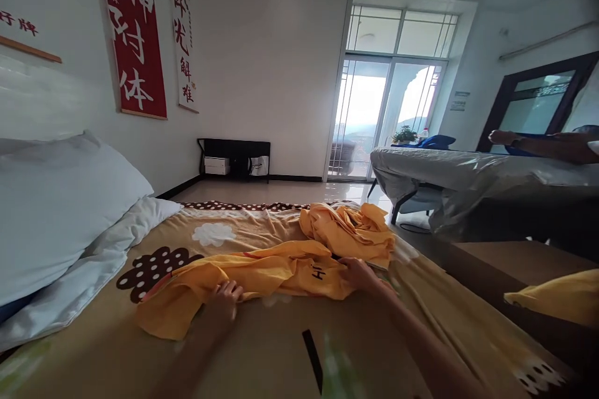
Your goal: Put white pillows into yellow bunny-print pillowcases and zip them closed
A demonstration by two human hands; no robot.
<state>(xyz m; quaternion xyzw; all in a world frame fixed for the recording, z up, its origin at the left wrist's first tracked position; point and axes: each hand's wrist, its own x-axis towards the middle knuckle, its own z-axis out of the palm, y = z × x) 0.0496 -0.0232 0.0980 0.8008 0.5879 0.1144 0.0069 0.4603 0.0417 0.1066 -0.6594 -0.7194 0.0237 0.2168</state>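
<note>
A yellow garment (pixel 276 273) with black lettering near its right end and reddish edging lies lengthwise across the patterned bed cover (pixel 262 349). Its exact kind cannot be told from the folds. My left hand (pixel 227 299) has its fingers curled on the lower edge, left of the middle. At the right end, my right hand (pixel 358 275) grips the cloth by the lettering, with its fingertips partly hidden. Just beyond that hand sits a crumpled heap of similar yellow cloth (pixel 349 230). A dark flat strip (pixel 312 358) lies on the cover between my forearms.
White pillows (pixel 65 193) are piled at the left. To the right stands a cardboard box (pixel 496 262) with yellow cloth (pixel 559 296) over it. Behind it, a plastic-covered table (pixel 435 165) has another person's arms (pixel 547 144) over it. A low black rack (pixel 234 159) stands by the wall.
</note>
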